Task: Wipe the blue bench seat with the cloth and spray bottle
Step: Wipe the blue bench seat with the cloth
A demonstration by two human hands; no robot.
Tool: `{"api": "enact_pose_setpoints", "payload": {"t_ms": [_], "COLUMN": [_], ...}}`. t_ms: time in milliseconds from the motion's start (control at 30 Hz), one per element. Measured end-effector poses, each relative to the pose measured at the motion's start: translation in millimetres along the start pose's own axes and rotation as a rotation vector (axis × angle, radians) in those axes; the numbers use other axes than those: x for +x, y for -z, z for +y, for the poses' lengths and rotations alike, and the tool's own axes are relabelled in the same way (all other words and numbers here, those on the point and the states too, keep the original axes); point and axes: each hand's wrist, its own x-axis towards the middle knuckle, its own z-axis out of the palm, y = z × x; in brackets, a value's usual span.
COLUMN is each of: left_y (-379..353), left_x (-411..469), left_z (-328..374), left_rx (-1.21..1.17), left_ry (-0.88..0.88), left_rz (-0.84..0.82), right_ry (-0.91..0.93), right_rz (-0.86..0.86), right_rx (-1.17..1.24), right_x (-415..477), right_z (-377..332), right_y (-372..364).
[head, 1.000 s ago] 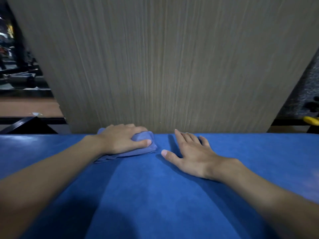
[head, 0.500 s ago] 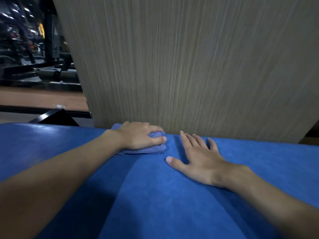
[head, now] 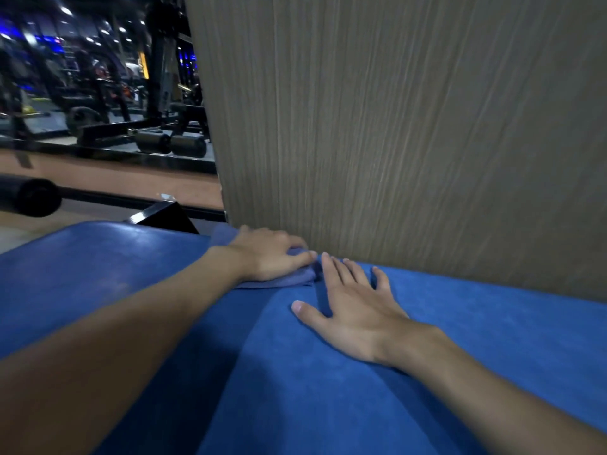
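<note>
The cloth [head: 289,280], blue-grey and bunched, lies at the far edge of the blue padded tabletop [head: 345,405], touching the base of the wood-grain panel [head: 394,126]. Most of the cloth is hidden under the left hand [head: 272,254]; only its near and left margins show. Its long axis runs left to right along that edge. The left hand's fingers curl over the cloth and grip it. The right hand [head: 354,310] lies flat just right of the cloth, fingers spread. Bare padding extends near, left and right. Dark, blurred gym equipment [head: 147,93] stands far left.
</note>
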Motion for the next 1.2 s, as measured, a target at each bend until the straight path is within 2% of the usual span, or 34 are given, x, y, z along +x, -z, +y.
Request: {"api": "enact_pose_setpoints", "payload": {"t_ms": [100, 267, 400, 500, 667, 833, 1000, 1200], "left_y": [0.0, 4.2, 10.0, 11.0, 5.4, 7.6, 12.7, 25.6], "left_x": [1.6, -12.0, -25.9, -25.9, -10.5, -19.6, -27.1, -42.6], "left_z": [3.0, -44.2, -105.2, -111.2, -62.1, -95.8, -145.9, -197.5], "left_rx": [-0.048, -0.045, -0.024, -0.003, -0.005, -0.083, -0.065, -0.065], "left_ry": [-0.024, -0.015, 0.121, 0.217, 0.092, 0.067, 0.171, 0.328], "left_rz": [-0.025, -0.018, 0.009, 0.028, -0.003, 0.017, 0.039, 0.027], "right_ry": [-0.003, -0.019, 0.095, 0.127, 0.117, 0.093, 0.205, 0.326], "right_rz": [-0.006, -0.052, -0.045, -0.075, -0.027, -0.047, 0.015, -0.026], "right_rx": [0.001, -0.050, -0.017, 0.006, 0.007, -0.028, 0.007, 0.073], "right_x": [-1.3, 3.5, 19.0, 26.6, 27.8, 28.8, 41.1, 75.1], "right_z": [-0.9, -8.0, -39.0, -59.3, -59.6, -64.0, -100.2, -170.9], "right_y": [2.1, 9.2, 9.5, -1.7, -7.3, -3.5, -0.1, -17.6]}}
